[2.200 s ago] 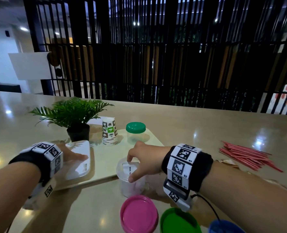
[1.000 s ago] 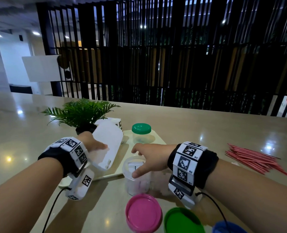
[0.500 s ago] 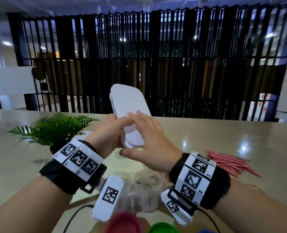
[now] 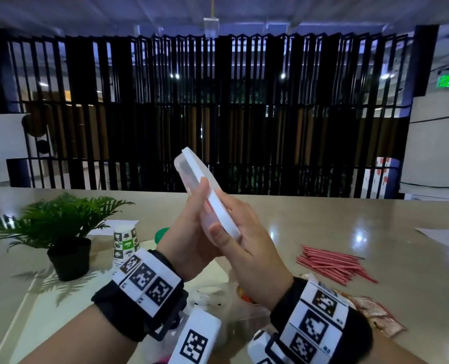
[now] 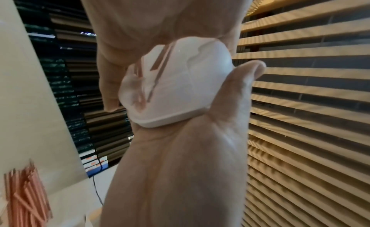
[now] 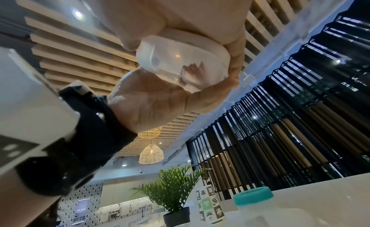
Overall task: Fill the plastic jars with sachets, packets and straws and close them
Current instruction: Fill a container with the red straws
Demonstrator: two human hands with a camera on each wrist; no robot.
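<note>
Hands, left [image 4: 189,232] and right [image 4: 247,243], each grip the translucent white container [image 4: 205,195] raised above the table [image 4: 323,219], red straws [image 4: 333,266] at four o'clock; no legible writing.

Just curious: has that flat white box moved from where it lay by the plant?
Yes. The white box is up off the table, held by both hands above the potted plant.

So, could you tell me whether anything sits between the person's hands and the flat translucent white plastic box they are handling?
Nothing visible does. The left hand and right hand both already grip the flat translucent white plastic box directly, raised above the beige table, lid shut.
</note>
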